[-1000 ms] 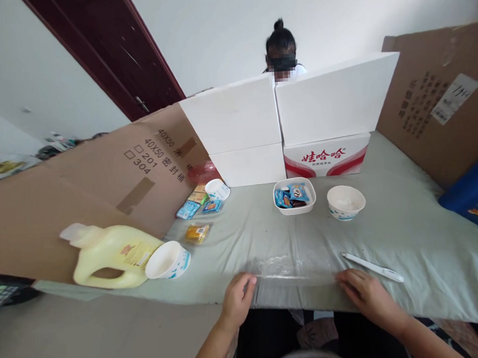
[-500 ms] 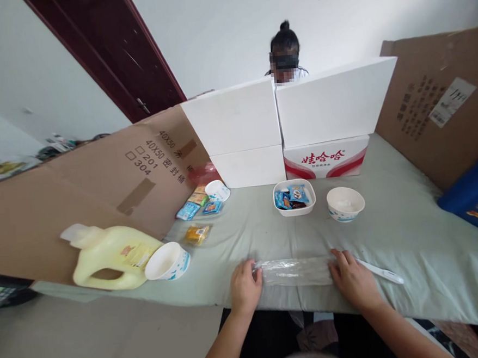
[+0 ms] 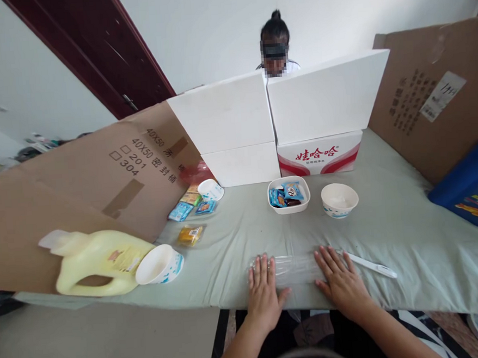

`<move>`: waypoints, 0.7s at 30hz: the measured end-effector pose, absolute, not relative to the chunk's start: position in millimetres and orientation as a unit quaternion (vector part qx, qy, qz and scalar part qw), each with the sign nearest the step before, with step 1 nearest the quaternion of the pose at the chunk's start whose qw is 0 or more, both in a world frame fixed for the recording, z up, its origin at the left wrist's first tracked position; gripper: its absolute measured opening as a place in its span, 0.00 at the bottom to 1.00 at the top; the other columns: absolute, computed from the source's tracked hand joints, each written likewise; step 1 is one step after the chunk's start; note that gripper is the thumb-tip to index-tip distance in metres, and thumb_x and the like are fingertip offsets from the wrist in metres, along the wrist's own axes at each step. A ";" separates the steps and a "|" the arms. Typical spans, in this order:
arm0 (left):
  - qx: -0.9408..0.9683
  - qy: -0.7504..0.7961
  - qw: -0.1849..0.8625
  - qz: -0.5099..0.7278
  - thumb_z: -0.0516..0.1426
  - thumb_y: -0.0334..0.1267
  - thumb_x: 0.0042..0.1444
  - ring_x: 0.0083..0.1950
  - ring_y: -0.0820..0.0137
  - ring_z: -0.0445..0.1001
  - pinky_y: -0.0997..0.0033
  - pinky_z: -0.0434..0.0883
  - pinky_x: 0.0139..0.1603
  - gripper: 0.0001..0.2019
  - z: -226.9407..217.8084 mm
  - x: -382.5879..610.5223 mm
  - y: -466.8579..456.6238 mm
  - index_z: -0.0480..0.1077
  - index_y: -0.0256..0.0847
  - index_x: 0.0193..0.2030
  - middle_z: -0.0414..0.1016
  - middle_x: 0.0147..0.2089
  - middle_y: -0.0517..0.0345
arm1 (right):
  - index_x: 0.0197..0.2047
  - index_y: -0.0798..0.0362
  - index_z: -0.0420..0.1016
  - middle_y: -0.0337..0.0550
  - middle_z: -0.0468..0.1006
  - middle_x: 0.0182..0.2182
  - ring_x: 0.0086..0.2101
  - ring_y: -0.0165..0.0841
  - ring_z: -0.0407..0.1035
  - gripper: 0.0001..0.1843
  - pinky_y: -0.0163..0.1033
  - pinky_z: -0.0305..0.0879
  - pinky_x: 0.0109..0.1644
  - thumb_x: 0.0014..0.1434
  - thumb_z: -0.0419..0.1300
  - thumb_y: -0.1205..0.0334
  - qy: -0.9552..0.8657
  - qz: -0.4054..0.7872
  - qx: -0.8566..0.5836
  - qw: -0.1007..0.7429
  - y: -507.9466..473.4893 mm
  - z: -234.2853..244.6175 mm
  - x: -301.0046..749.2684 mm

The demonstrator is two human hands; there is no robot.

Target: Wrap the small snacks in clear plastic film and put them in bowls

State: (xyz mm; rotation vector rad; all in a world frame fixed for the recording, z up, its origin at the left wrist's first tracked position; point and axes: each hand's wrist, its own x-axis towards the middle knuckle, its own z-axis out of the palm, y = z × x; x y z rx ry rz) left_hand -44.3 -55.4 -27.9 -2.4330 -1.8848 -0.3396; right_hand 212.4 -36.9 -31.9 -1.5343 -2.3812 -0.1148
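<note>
"Film, clear plastic [image 3: 295, 268]: where is it lying?"
"Near the front edge of the worktop [image 3: 242, 230]."
"Left hand [image 3: 264, 296], right hand [image 3: 344, 283]?"
"Both are resting spread, palms down, on its ends."

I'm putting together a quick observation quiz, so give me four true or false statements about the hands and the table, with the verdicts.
1. The left hand and right hand lie palm down at opposite ends of the clear plastic. True.
2. The white pen-like tool lies left of the left hand. False: it lies just right of the right hand.
3. The white tray holds blue packets. True.
4. The blue bottle is on the left side. False: it is on the right.
</note>
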 end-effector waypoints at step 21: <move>-0.887 -0.338 -0.120 -0.290 0.52 0.39 0.61 0.43 0.62 0.71 0.58 0.70 0.46 0.10 -9.6 49.6 -74.6 0.73 0.40 0.42 0.75 0.38 0.52 | 0.33 0.50 0.73 0.43 0.76 0.37 0.43 0.38 0.69 0.09 0.46 0.66 0.48 0.62 0.56 0.57 -0.858 0.233 -0.392 0.237 -65.0 38.9 248.8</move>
